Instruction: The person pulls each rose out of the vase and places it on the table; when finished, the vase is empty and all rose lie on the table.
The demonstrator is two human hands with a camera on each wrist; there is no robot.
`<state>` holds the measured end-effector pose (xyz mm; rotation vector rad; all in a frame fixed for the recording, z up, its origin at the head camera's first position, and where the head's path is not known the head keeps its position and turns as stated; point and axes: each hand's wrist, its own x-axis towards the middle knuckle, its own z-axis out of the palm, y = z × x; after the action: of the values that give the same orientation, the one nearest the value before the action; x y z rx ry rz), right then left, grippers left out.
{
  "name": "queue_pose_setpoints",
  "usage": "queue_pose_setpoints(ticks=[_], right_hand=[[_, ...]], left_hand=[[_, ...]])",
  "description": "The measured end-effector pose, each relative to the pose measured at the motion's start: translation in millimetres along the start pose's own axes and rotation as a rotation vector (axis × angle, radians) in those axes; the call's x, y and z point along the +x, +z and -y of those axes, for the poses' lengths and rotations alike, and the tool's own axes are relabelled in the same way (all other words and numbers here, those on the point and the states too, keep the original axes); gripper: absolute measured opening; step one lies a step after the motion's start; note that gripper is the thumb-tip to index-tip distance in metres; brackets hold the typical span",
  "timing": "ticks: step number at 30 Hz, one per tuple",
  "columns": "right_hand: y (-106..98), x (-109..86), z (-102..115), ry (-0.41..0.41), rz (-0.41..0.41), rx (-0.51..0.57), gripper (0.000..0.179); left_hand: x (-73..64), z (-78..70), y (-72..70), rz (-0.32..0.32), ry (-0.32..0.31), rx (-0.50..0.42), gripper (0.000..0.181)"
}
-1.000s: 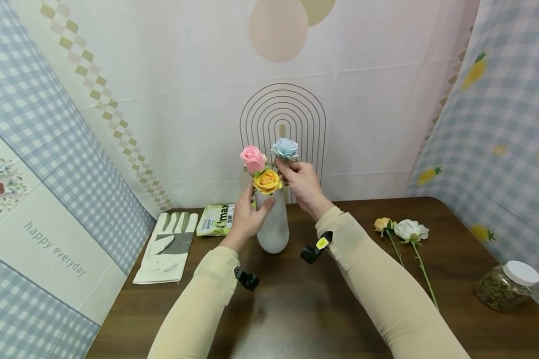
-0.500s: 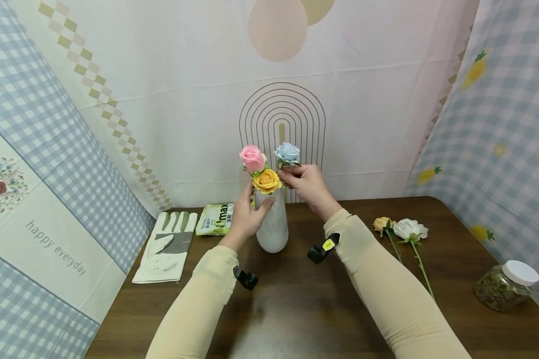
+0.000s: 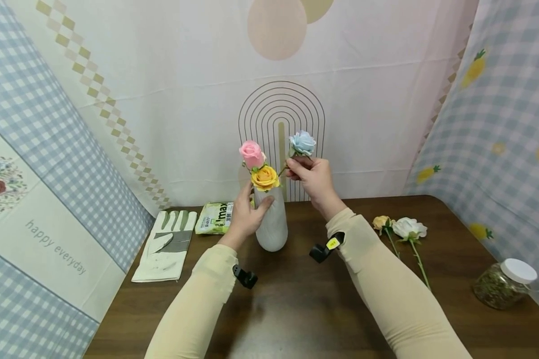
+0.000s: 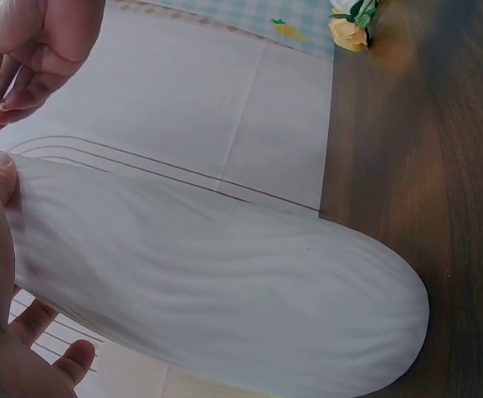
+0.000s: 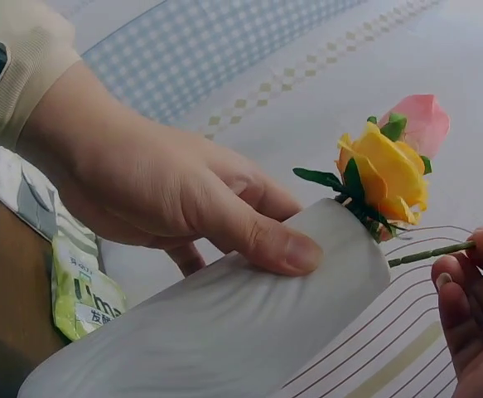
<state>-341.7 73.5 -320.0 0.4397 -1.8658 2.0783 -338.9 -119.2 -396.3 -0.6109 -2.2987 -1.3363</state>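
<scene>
A white ribbed vase [image 3: 271, 229] stands on the wooden table. My left hand [image 3: 247, 217] grips it near the rim, thumb on the near side and fingers behind. A pink rose [image 3: 251, 153] and a yellow rose [image 3: 265, 178] sit in the vase, their blooms just over the mouth. To the right, my right hand [image 3: 316, 179] pinches a blue rose [image 3: 303, 143] by its stem below the bloom. In the right wrist view that green stem [image 5: 432, 251] slants out of the vase mouth; its lower end is hidden. The blue bloom is outside both wrist views.
A white and grey glove [image 3: 168, 249] and a green packet [image 3: 213, 218] lie left of the vase. On the right lie a white rose [image 3: 409, 228] and a small orange-yellow rose [image 3: 382, 223]. A white-lidded jar [image 3: 505, 283] stands near the right edge. A patterned cloth [image 3: 197, 124] hangs behind.
My right hand has moved right with the blue rose, which dipped slightly and then rose, so its stem leans away from the other roses. My left hand and the vase stay in place.
</scene>
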Motion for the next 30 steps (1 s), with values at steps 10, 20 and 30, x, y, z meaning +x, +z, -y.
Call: queue_pose_setpoints(ticks=[10,20,30], right_hand=[[-14.1,0.2,-8.7,-0.083,-0.001,0.072,0.015],[-41.2,-1.1,-0.2,-0.134,-0.12,0.199,0.025],[-89.9,-7.6,11.4,-0.076,-0.23,0.455,0.023]], left_hand=[[0.1,2.9,0.3,0.002,0.017,-0.007,0.063],[-0.3,0.4,-1.3,0.001,0.011,0.027,0.07],[-0.4,0.4,-2.5,-0.003,-0.009,0.017,0.061]])
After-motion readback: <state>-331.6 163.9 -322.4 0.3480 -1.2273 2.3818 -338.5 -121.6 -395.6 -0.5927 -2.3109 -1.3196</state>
